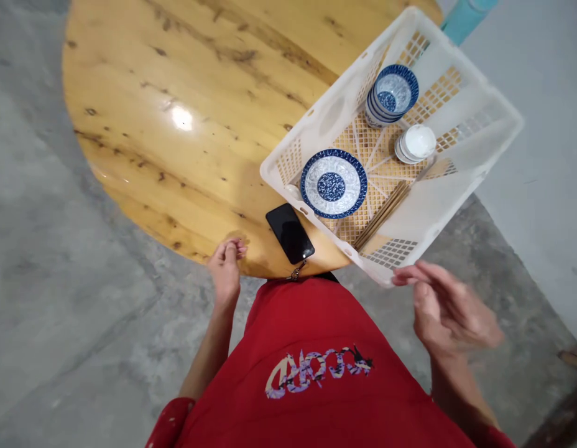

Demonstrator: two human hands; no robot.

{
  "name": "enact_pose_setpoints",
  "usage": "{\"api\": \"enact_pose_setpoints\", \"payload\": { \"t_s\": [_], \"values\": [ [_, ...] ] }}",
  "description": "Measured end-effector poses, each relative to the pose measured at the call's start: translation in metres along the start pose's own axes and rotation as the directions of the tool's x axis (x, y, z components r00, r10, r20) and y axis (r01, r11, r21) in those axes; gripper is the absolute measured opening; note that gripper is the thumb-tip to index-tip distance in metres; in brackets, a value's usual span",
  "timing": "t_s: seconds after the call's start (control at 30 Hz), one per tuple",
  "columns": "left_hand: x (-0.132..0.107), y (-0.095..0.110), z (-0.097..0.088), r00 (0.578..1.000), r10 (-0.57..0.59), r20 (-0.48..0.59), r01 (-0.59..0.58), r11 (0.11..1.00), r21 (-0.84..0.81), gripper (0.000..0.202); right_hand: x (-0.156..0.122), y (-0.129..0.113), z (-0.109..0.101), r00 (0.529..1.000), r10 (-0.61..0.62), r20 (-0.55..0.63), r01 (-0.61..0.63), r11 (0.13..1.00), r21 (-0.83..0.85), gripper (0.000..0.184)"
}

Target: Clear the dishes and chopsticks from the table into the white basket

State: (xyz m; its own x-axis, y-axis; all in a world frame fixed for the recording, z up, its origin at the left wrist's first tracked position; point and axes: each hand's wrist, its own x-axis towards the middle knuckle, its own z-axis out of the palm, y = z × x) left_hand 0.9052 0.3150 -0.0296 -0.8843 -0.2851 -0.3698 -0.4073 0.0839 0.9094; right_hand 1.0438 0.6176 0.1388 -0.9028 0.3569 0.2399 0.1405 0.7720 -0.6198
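Note:
My left hand (227, 264) is at the table's near edge, left of a black phone (291, 235); its fingers are curled together and nothing shows in them. Beside the near right corner of a white plastic basket (475, 146) is my right hand (449, 305), slightly blurred, fingers apart and holding nothing visible. Whether its fingertips touch the rim I cannot tell. Inside the basket are blue-and-white plates (332, 185), a stack of blue-rimmed bowls (395, 90), small white cups (419, 143) and a bundle of wooden chopsticks (384, 214). A white spoon (294, 191) is partly hidden by the plates.
The round wooden table (176, 168) carries the basket on its right side, with the basket's near corner past the edge. A turquoise object (468, 18) stands behind the basket. A pale wall (544, 74) rises on the right, and grey concrete floor (74, 298) surrounds the table.

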Motion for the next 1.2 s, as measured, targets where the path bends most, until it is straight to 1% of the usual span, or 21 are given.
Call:
{"api": "enact_pose_setpoints", "payload": {
  "t_s": [0.07,0.13,0.27,0.4,0.5,0.63,0.7,0.8,0.93,0.97,1.03,1.13,1.2],
  "values": [
    [-0.002,0.004,0.005,0.997,0.022,0.079,-0.024,0.999,0.026,0.032,-0.006,-0.012,0.014,0.999,-0.047,-0.009,0.048,0.995,0.084,0.035],
    [-0.003,0.007,0.005,0.991,0.028,0.128,-0.035,0.998,0.058,0.033,-0.012,-0.022,0.029,0.998,-0.049,0.036,0.042,0.984,0.171,0.032],
    [-0.002,0.004,-0.006,0.989,-0.011,0.150,-0.004,0.995,0.097,0.034,-0.029,-0.030,0.056,0.987,0.070,0.145,-0.107,0.957,0.270,0.028],
    [0.000,-0.003,-0.022,0.989,-0.041,0.142,0.026,0.994,0.105,0.034,-0.044,-0.029,0.080,0.959,0.216,0.182,-0.267,0.904,0.333,0.020],
    [0.003,-0.005,-0.032,0.983,-0.043,0.181,0.020,0.992,0.127,0.035,-0.049,-0.029,0.097,0.935,0.297,0.197,-0.350,0.870,0.349,0.018],
    [0.015,-0.004,-0.044,0.968,-0.048,0.247,0.012,0.989,0.145,0.041,-0.053,-0.029,0.120,0.915,0.347,0.206,-0.399,0.856,0.329,0.021],
    [0.023,-0.004,-0.046,0.956,-0.050,0.289,0.004,0.988,0.155,0.043,-0.059,-0.029,0.131,0.899,0.384,0.210,-0.434,0.844,0.315,0.024],
    [0.033,-0.002,-0.048,0.935,-0.047,0.352,-0.017,0.984,0.176,0.047,-0.076,-0.033,0.147,0.874,0.442,0.204,-0.486,0.816,0.313,0.027],
    [0.040,0.003,-0.048,0.912,-0.043,0.407,-0.044,0.978,0.202,0.052,-0.098,-0.045,0.163,0.846,0.491,0.207,-0.533,0.774,0.341,0.032],
    [0.040,0.004,-0.048,0.905,-0.041,0.424,-0.050,0.978,0.202,0.052,-0.100,-0.046,0.165,0.847,0.486,0.215,-0.532,0.776,0.339,0.032],
    [0.040,0.006,-0.049,0.897,-0.034,0.441,-0.055,0.981,0.188,0.052,-0.098,-0.048,0.168,0.862,0.455,0.222,-0.506,0.797,0.330,0.032],
    [0.036,0.004,-0.051,0.910,-0.032,0.414,-0.036,0.987,0.155,0.054,-0.084,-0.048,0.166,0.901,0.386,0.200,-0.433,0.839,0.331,0.030],
    [0.030,0.001,-0.052,0.918,-0.038,0.394,-0.022,0.989,0.148,0.056,-0.073,-0.046,0.162,0.918,0.348,0.190,-0.395,0.849,0.352,0.030]
  ]
}}
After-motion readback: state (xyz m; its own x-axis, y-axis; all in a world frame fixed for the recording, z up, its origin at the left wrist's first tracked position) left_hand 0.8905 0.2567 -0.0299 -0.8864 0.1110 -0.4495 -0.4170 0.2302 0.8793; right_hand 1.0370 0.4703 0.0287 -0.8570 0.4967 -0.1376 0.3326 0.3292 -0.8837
